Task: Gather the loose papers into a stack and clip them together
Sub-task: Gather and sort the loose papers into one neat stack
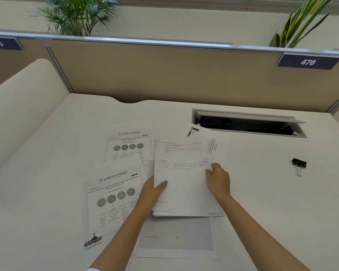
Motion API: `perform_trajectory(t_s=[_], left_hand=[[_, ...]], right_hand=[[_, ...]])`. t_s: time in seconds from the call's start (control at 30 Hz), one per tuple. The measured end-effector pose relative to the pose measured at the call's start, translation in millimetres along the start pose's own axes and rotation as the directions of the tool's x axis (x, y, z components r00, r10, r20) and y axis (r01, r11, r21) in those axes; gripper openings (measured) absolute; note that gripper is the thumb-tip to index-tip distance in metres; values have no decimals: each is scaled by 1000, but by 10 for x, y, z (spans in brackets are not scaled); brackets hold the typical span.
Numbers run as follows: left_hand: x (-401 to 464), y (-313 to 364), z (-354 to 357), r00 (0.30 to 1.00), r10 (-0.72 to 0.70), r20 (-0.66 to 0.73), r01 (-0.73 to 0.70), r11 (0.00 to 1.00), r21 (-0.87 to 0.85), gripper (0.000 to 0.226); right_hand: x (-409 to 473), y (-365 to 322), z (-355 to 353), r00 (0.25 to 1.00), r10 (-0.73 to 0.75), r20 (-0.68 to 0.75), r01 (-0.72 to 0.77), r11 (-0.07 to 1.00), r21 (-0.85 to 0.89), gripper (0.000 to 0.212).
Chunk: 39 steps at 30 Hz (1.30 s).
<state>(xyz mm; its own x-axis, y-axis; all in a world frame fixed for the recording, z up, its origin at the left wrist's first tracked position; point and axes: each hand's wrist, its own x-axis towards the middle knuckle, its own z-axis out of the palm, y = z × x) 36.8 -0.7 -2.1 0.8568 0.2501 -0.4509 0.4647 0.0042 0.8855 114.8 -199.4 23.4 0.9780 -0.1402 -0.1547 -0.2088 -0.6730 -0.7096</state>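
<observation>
A small stack of white papers (182,184) with handwriting on its top sheet is held a little above the white desk (272,202). My left hand (152,192) grips its left edge, thumb on top. My right hand (218,179) pinches its right edge. Loose sheets lie around it: a printed sheet with circles (114,200) at the left, a similar one (128,147) behind it, a grey table sheet (176,237) underneath in front, and a sheet (213,145) poking out at the back right. A black binder clip (299,164) lies far to the right.
An open cable tray (249,124) is sunk into the desk behind the papers. A beige partition (164,75) with a "476" label (308,62) closes the back. A cream divider (22,106) rises at the left. Plants stand behind the partition.
</observation>
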Motion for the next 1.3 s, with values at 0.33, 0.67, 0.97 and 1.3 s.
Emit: perform_trajectory(t_s=[0.33,0.67,0.97,1.3], left_hand=[[31,-56,5,999,46,-13,-46,999,-9,31],[10,-44,5,998,54,-22,-55,998,-16,27],[-24,-25,10,999,41,-30,-41,999,17,31],[-67,2,12,999,44,-14,-44,999,-3,29]], right_hand=[[487,-99,-72,966,243,-84,-256,939,-228,68],[693,32,-70,950,305,-71,-298,950,94,17],[517,-243,-762,835,-37,-549,219,938,269,17],[561,-544,-1316,764,-34,-645,400,809,431,21]])
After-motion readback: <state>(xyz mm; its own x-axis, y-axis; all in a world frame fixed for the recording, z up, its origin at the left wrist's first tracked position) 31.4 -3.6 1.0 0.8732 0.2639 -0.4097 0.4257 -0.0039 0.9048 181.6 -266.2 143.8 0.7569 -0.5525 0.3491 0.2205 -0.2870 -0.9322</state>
